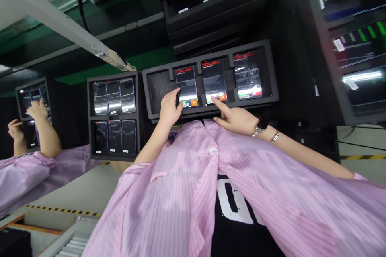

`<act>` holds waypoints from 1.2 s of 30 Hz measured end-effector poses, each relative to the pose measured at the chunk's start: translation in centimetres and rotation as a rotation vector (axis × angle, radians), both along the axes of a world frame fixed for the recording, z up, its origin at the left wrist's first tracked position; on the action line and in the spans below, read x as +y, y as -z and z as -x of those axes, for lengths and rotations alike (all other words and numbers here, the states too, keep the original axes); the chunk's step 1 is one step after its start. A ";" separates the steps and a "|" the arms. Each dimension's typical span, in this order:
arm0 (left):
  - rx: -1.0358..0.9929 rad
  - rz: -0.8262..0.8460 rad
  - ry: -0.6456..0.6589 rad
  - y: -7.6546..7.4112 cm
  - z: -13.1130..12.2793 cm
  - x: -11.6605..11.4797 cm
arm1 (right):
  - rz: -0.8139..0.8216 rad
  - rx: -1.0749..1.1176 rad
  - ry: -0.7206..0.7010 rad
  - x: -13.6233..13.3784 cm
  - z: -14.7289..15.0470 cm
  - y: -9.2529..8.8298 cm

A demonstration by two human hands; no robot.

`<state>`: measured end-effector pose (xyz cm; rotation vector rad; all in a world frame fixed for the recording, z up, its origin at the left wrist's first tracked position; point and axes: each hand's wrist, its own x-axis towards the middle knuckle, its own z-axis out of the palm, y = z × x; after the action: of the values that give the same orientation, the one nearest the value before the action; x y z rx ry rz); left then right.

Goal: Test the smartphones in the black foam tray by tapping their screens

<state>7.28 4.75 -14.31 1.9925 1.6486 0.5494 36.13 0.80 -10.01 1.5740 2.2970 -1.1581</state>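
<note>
Before me lies a black foam tray (157, 73) with three lit smartphones and one bare slot at its left end. My left hand (170, 108) rests at the left smartphone (187, 84), fingertips on its left edge, fingers stretched out and holding nothing. With its index finger extended, my right hand (238, 119) touches the lower part of the middle smartphone (214, 78), by the green and orange buttons on its screen. Its other fingers are partly curled, with nothing in them. The right smartphone (247, 74) shows red text at the top and stands apart from both hands.
Left of the tray, another tray (113, 117) holds two rows of dark smartphones. A co-worker's hands (37, 110) are over a tray at far left. Stacked black trays (217, 12) stand behind; a rack of lit phones (358, 40) is at right. A pale metal bar (69, 24) crosses upper left.
</note>
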 end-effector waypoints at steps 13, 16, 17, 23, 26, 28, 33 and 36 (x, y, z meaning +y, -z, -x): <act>-0.042 -0.036 -0.014 -0.5 0.1 -0.4 | 0.092 -0.045 0.369 -1.3 -4.4 -0.1; -0.015 -0.056 0.008 -0.6 -0.2 -0.5 | 0.073 0.056 0.434 -1.5 -5.1 -0.6; -0.005 -0.059 0.013 -0.6 -0.2 -0.6 | 0.021 0.093 0.457 -1.4 -4.9 -0.9; 0.055 -0.073 0.019 -0.6 -0.6 -0.9 | -0.370 0.273 0.390 -0.4 -2.2 -2.0; 0.079 -0.099 0.028 -0.5 -0.8 -1.4 | -0.551 0.345 0.245 0.5 -1.2 -0.8; 0.083 -0.116 0.027 -0.5 -1.0 -1.7 | -0.626 0.327 0.181 0.8 -0.9 0.6; 0.078 -0.115 0.011 -0.4 -1.2 -2.0 | -0.617 0.233 0.118 0.5 -0.6 3.5; 0.110 -0.126 0.025 -0.3 -1.2 -2.1 | -0.623 0.200 0.087 0.3 -0.4 4.1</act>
<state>8.47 2.69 -13.98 2.1658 1.6884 0.5561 36.57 1.07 -14.16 1.8212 2.9454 -0.6607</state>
